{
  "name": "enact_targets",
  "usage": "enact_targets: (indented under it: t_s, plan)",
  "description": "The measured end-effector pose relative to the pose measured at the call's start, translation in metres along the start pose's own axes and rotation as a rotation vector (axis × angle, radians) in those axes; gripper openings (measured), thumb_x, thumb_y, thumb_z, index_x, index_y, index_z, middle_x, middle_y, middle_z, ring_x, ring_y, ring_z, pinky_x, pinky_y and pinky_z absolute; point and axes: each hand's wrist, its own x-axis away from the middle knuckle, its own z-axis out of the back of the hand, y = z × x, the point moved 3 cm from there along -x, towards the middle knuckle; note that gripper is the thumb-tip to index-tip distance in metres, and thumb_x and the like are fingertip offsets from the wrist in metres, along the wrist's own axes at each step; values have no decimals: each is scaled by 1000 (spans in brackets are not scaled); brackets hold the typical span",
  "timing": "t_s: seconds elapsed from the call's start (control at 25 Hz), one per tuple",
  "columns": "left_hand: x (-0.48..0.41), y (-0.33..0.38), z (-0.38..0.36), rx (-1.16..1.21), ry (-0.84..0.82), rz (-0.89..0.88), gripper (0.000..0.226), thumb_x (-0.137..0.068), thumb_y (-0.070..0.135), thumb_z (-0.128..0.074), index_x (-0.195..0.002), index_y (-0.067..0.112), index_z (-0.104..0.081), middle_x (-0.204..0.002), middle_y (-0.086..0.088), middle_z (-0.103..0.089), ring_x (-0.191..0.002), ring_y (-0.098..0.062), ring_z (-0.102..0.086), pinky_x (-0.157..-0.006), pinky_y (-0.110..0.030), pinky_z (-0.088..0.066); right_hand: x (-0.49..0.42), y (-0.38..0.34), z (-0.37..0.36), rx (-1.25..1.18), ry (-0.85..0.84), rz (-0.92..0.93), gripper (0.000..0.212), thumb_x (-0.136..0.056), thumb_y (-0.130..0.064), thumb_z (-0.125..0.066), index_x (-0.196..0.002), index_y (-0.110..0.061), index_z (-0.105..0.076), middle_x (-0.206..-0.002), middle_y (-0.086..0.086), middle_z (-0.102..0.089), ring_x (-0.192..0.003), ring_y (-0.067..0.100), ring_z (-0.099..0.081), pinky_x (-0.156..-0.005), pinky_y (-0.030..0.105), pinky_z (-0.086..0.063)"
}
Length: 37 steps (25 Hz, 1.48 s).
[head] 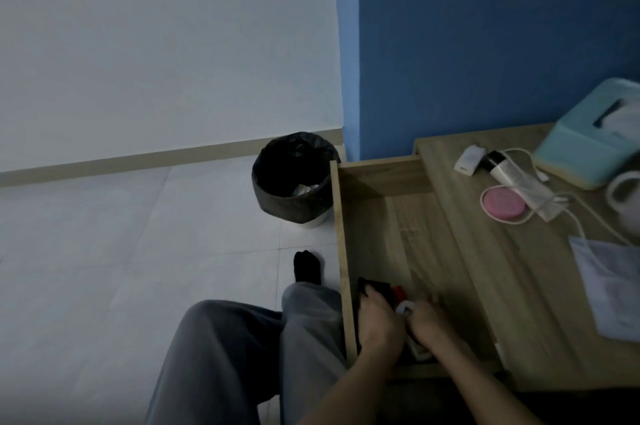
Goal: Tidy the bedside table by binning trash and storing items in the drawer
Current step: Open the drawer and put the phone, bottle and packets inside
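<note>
The wooden drawer [381, 234] is pulled out wide from the bedside table [491, 251]. Both hands are down inside its near end. My left hand [379, 319] rests on a black item [375, 286] beside a small red thing [399, 292]. My right hand [429, 320] has its fingers curled round a small white round object [404, 307], blurred. On the tabletop lie a white charger [468, 160], a white tube with a black cap [512, 178], a pink round disc [502, 203], a white cable [575, 213] and a face mask [609, 279].
A bin lined with a black bag [292, 178] stands on the pale floor left of the drawer, with crumpled trash inside. A teal tissue box [592, 144] and a white mug [625, 196] sit at the table's far right. My grey-trousered legs are left of the drawer.
</note>
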Motion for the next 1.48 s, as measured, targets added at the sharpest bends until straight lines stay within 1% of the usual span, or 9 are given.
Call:
enact_targets:
  t_s: [0.24, 0.44, 0.56, 0.76, 0.88, 0.96, 1.04, 1.24, 1.48]
  plan:
    - [12, 113, -12, 116, -22, -381, 51, -87, 7, -47, -138, 14, -41, -142, -9, -45, -128, -21, -46, -103, -29, -41, 37, 18, 76, -317, 222, 290, 38, -88, -5, -51, -126, -4, -45, -122, 19, -58, -110, 31, -56, -89, 33, -45]
    - [49, 166, -52, 161, -148, -534, 43, -89, 6, -46, -132, 9, -48, -131, -11, -56, -121, -23, -52, -85, -15, -38, 73, 75, 155, -369, 660, 260, 38, -83, -5, -56, -121, -12, -53, -122, 10, -60, -116, 25, -54, -90, 29, -39]
    - [70, 180, -87, 20, -293, -717, 46, -89, 4, -49, -134, 11, -46, -138, -10, -49, -130, -24, -45, -95, -15, -33, 84, 125, 189, -325, 878, 136, 37, -81, -5, -60, -118, -8, -55, -129, 14, -52, -122, 27, -48, -94, 33, -41]
    - [82, 169, -145, -671, -461, -830, 59, -93, 42, -47, -146, 29, -26, -161, 4, -5, -147, -26, 0, -117, -49, -8, 67, 189, 208, -94, 805, -134, 63, -85, -29, -58, -140, -15, -30, -149, 15, -26, -133, 31, -29, -102, 43, -38]
    - [81, 159, -144, -706, -170, -975, 48, -79, 52, -54, -119, 25, -61, -139, -2, -49, -129, -31, -44, -101, -55, -38, 63, 193, 206, -175, 826, -151, 62, -80, -37, -63, -131, -11, -37, -138, 18, -39, -125, 32, -39, -94, 40, -43]
    - [81, 152, -138, -823, -83, -882, 46, -49, 65, -63, -70, 26, -74, -91, 5, -68, -80, -18, -67, -64, -38, -56, 67, 186, 206, -229, 841, -182, 59, -75, -35, -70, -120, -7, -43, -124, 19, -52, -113, 33, -52, -85, 38, -48]
    - [75, 145, -137, -752, -65, -766, 53, -32, 71, -66, -62, 28, -71, -80, 8, -68, -65, -12, -65, -52, -30, -54, 69, 179, 199, -295, 804, -209, 60, -71, -32, -74, -116, -7, -43, -119, 19, -55, -107, 33, -57, -81, 37, -50]
    - [58, 132, -111, -350, 46, -392, 69, -65, 44, -71, -125, 29, -40, -139, -8, -30, -128, -27, -34, -101, -37, -35, 72, 162, 169, -348, 667, -170, 79, -68, -33, -75, -132, -16, -31, -134, 12, -38, -121, 29, -44, -93, 42, -44]
    - [30, 102, -72, -117, -145, -214, 63, -68, 26, -77, -121, 24, -44, -128, -1, -50, -115, -20, -54, -92, -33, -51, 76, 128, 137, -271, 549, -50, 82, -64, -31, -78, -133, -20, -35, -134, 12, -36, -119, 30, -44, -91, 38, -42]
